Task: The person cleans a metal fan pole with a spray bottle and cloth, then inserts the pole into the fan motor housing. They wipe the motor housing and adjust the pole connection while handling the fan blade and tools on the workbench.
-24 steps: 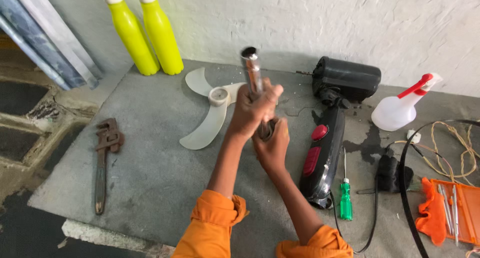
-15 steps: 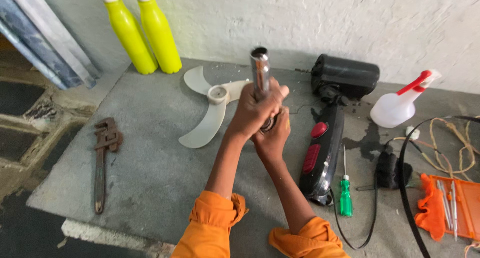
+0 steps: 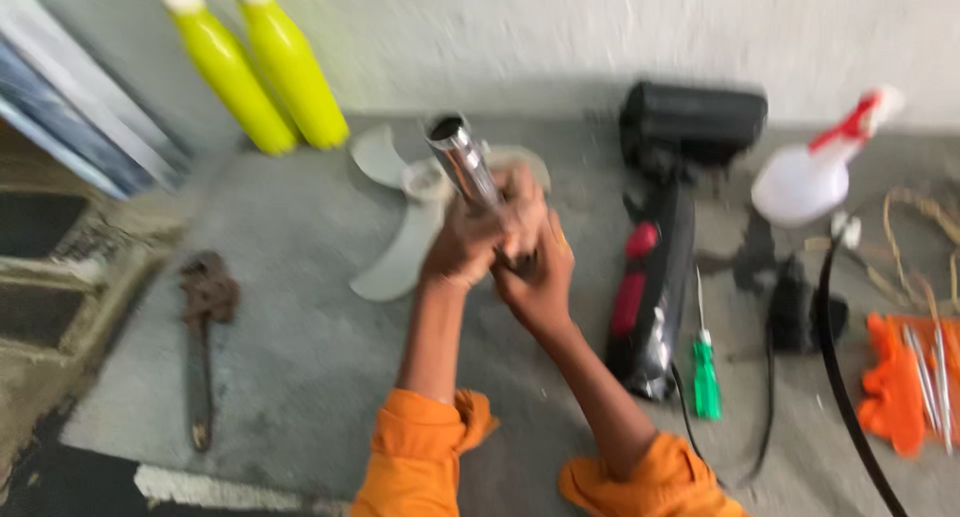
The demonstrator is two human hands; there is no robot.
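- Slab (image 3: pixel 300 377) of grey concrete, against white wall (image 3: pixel 600 27).
- My left hand (image 3: pixel 465 252) and right hand (image 3: pixel 535 272) clench chrome tube (image 3: pixel 462 162).
- Motion blur hides fingertip detail.

Blurred frame. Both hands meet at frame centre, gripping a shiny metal tube (image 3: pixel 462 162) that tilts up-left, open end on top. Left hand (image 3: pixel 468 242) wraps the tube; right hand (image 3: pixel 537 272) clasps just below it, touching the left. Orange sleeves at bottom centre. Pale fan blade (image 3: pixel 400 247) lies flat behind the hands. Two yellow bottles (image 3: pixel 265 72) upper left. Rusty pipe wrench (image 3: pixel 203 327) left. Black-and-red tool (image 3: pixel 655 287) right of the hands, green screwdriver (image 3: pixel 706 372) beside it. White spray bottle (image 3: pixel 810 172) upper right. Orange cloth (image 3: pixel 890 387) at right edge.
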